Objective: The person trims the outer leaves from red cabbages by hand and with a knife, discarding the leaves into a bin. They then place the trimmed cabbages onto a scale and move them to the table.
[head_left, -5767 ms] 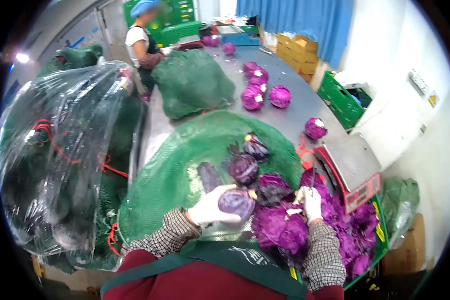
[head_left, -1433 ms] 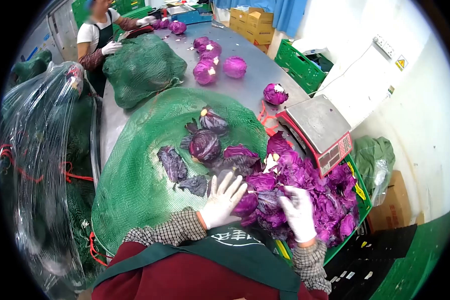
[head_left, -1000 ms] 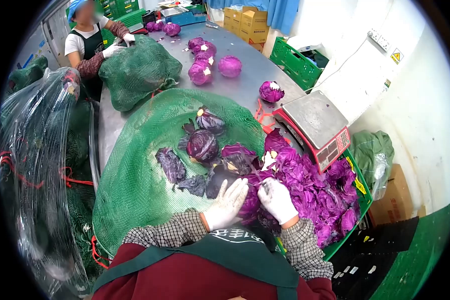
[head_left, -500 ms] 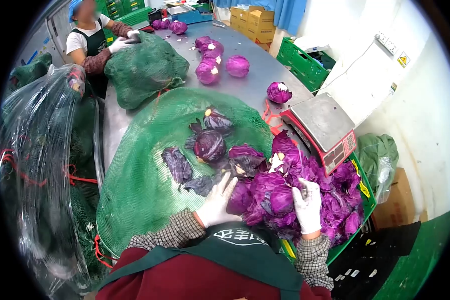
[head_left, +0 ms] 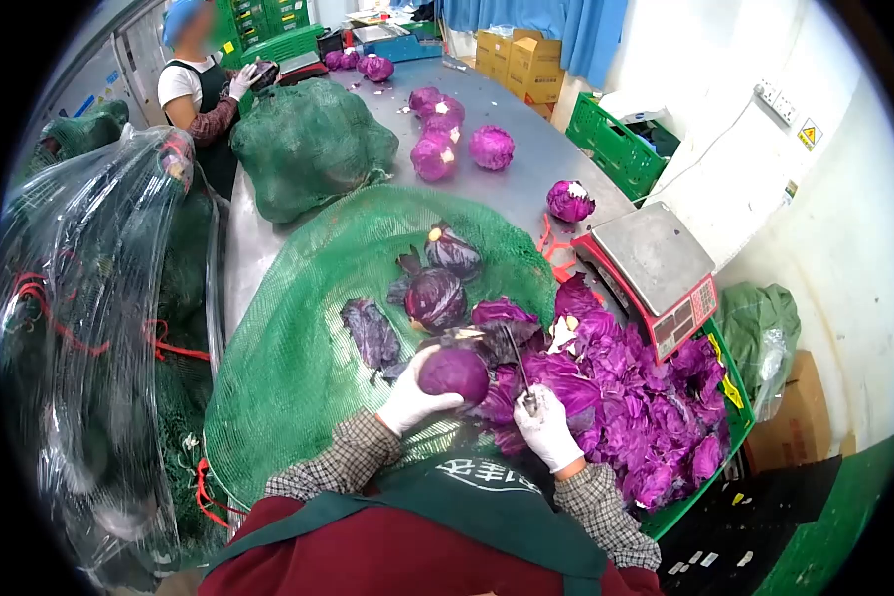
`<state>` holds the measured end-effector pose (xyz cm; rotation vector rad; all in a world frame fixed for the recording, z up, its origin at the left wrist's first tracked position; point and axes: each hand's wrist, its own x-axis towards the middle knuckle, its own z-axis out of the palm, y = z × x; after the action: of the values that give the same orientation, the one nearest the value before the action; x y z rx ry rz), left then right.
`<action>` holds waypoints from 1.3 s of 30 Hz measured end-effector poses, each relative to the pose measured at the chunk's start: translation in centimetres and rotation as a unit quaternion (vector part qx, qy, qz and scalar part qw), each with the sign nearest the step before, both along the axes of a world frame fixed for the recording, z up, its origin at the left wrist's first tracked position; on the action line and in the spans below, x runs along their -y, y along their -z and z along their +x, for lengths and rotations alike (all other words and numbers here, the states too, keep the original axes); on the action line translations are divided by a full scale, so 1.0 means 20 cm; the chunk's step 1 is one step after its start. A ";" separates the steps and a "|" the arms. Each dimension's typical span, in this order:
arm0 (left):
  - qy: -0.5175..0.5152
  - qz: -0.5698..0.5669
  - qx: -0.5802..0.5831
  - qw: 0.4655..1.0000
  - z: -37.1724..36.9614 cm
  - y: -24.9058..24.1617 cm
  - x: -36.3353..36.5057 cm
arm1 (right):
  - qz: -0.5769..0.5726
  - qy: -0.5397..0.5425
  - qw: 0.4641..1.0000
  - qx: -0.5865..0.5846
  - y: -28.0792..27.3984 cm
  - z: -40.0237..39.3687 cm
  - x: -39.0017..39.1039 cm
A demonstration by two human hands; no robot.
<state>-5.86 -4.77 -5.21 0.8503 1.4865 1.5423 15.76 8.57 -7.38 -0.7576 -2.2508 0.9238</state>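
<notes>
My gloved left hand (head_left: 410,397) is closed around a smooth red cabbage (head_left: 454,377), gripping it from its left side. In my gloved right hand (head_left: 546,429) is a knife (head_left: 518,360), its thin dark blade pointing up and away from me, apart from the cabbage. Beneath and beyond my hands lies an opened green mesh bag (head_left: 298,338), bearing a darker red cabbage (head_left: 435,298), another with a pale cut stem (head_left: 453,251), and a loose dark leaf (head_left: 371,333). Loose purple leaves (head_left: 631,397) heap up right of the knife.
The leaves fill a green crate (head_left: 737,407) at the right. Beyond it stands a red scale (head_left: 656,263). Several trimmed cabbages (head_left: 492,147) sit on the metal table (head_left: 526,114). A full mesh bag (head_left: 313,149) stands far left, near a co-worker (head_left: 201,99) holding a dark cabbage.
My left hand has taken hold of the cabbage and raised it. My right hand has left the leaf pile, moved left, and now shows a knife. The co-worker's hands have lifted off the full bag.
</notes>
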 end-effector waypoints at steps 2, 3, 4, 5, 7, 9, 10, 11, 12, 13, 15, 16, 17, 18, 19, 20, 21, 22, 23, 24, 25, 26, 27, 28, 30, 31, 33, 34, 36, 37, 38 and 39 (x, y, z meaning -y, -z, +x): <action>0.013 0.065 0.269 0.961 0.00 -0.01 0.03 | 0.052 0.030 0.998 -0.027 -0.03 0.02 -0.02; 0.036 0.091 0.408 0.908 0.03 -0.07 0.06 | 0.065 0.052 0.996 -0.016 -0.12 0.04 -0.01; 0.058 0.126 0.461 0.877 0.05 -0.11 0.07 | 0.028 0.060 0.997 0.041 -0.16 0.08 -0.03; 0.057 0.138 0.478 0.865 0.06 -0.09 0.07 | 0.004 0.083 0.995 0.049 -0.15 0.10 -0.05; 0.080 0.141 0.574 0.803 0.06 -0.10 0.08 | 0.062 0.073 0.994 0.057 -0.13 0.13 -0.08; 0.103 0.110 0.622 0.769 0.04 -0.14 0.06 | 0.103 0.067 0.992 0.027 -0.25 0.11 -0.07; 0.115 0.095 0.645 0.750 0.04 -0.15 0.05 | 0.062 0.061 0.996 -0.022 -0.31 0.06 -0.03; 0.112 0.084 0.673 0.726 0.05 -0.13 0.06 | 0.020 0.056 0.996 -0.071 -0.36 0.02 0.00; 0.110 0.072 0.700 0.702 0.07 -0.10 0.06 | -0.024 0.005 0.997 -0.067 -0.37 0.00 0.02; 0.110 0.057 0.725 0.678 0.09 -0.08 0.05 | -0.118 -0.036 0.989 -0.080 -0.38 -0.02 0.06; 0.138 0.062 0.765 0.626 0.11 -0.07 0.05 | -0.021 -0.084 0.995 -0.057 -0.39 -0.09 0.12; 0.149 -0.018 0.695 0.703 0.11 -0.04 0.06 | 0.028 -0.072 0.995 -0.065 -0.32 -0.12 0.12; 0.157 -0.096 0.614 0.768 0.09 -0.01 0.07 | 0.077 -0.064 0.992 -0.071 -0.21 -0.14 0.11; 0.230 -0.125 0.594 0.760 0.05 0.02 0.08 | 0.016 -0.061 0.997 -0.034 -0.24 -0.15 0.10; 0.219 -0.193 0.524 0.800 0.03 0.03 0.10 | -0.352 -0.040 0.935 -0.025 -0.29 -0.12 0.11; 0.213 -0.240 0.411 0.853 0.02 0.04 0.12 | -0.345 -0.048 0.937 -0.029 -0.20 -0.11 0.08; 0.203 -0.285 0.290 0.891 0.01 0.01 0.14 | -0.333 -0.053 0.941 -0.024 -0.15 -0.11 0.07; 0.175 -0.330 0.181 0.910 -0.01 -0.04 0.15 | -0.320 -0.057 0.945 -0.019 -0.10 -0.11 0.05; 0.158 -0.344 0.099 0.920 -0.03 -0.06 0.15 | -0.303 -0.057 0.951 -0.002 -0.11 -0.11 0.05; 0.089 -0.314 -0.108 0.939 0.00 -0.09 0.17 | -0.290 -0.057 0.955 0.005 -0.11 -0.11 0.05; 0.015 -0.269 -0.311 0.912 0.03 -0.14 0.19 | -0.276 -0.056 0.959 0.013 -0.11 -0.11 0.05; -0.010 -0.191 -0.326 0.926 0.03 -0.11 0.17 | -0.267 -0.054 0.962 0.011 -0.09 -0.11 0.05; 0.025 -0.176 -0.277 0.944 0.03 -0.10 0.16 | -0.241 -0.063 0.968 0.003 -0.06 -0.11 0.05; 0.035 -0.151 -0.336 0.929 0.06 -0.08 0.14 | -0.216 -0.071 0.974 -0.005 -0.04 -0.11 0.05; 0.032 -0.067 -0.427 0.901 0.12 -0.08 0.10 | -0.247 -0.073 0.966 -0.022 -0.10 -0.12 0.07; 0.029 -0.005 -0.497 0.867 0.12 -0.10 0.08 | -0.319 -0.052 0.946 -0.027 -0.14 -0.12 0.08; 0.051 0.025 -0.484 0.873 0.13 -0.08 0.06 | -0.336 -0.050 0.937 -0.081 -0.11 -0.13 0.10; 0.049 0.011 -0.490 0.870 0.13 -0.07 0.06 | -0.309 -0.052 0.946 -0.081 -0.08 -0.13 0.09; 0.041 -0.001 -0.499 0.866 0.11 -0.04 0.07 | -0.256 -0.062 0.961 -0.082 -0.02 -0.14 0.08; 0.044 0.001 -0.489 0.871 0.09 -0.02 0.08 | -0.254 -0.055 0.963 -0.066 0.00 -0.15 0.08; 0.046 0.003 -0.480 0.876 0.07 -0.01 0.09 | -0.251 -0.048 0.966 -0.050 0.00 -0.15 0.08; 0.047 0.006 -0.472 0.880 0.05 -0.01 0.11 | -0.247 -0.042 0.968 -0.035 0.00 -0.16 0.08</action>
<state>-4.79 -6.89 -5.06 1.8121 2.0354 1.0711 12.60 6.94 -7.45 -0.8265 -2.0207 1.5585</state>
